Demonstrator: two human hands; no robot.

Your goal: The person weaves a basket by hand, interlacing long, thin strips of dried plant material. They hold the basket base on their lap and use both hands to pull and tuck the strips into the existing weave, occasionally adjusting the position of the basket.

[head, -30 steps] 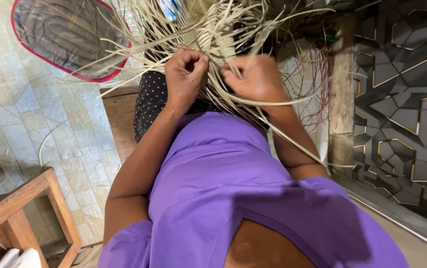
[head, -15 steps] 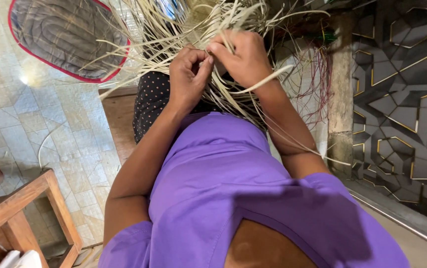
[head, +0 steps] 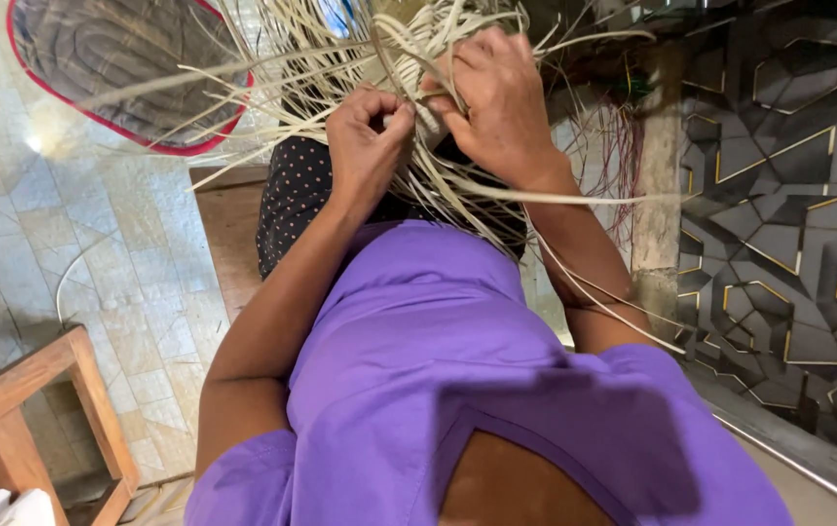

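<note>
A tangle of pale cane strips (head: pixel 340 68) fans out at the top of the head view, partly woven near the middle. My left hand (head: pixel 368 138) is closed on a few strips just below the woven part. My right hand (head: pixel 498 97) grips the woven bundle beside it, fingers curled over the strips. The two hands almost touch. Loose strips trail down over my right forearm and past my purple shirt (head: pixel 457 380). Where the strips end is hidden behind my hands.
A grey mat with a red border (head: pixel 126 68) lies on the pale tiled floor at top left. A wooden stool (head: pixel 43 399) stands at lower left. A dark patterned wall panel (head: pixel 788 195) runs along the right. Reddish strips (head: pixel 618 166) hang near it.
My right hand has moved up and left onto the woven bundle, closer to my left hand. The left hand has kept its grip and shifted slightly.
</note>
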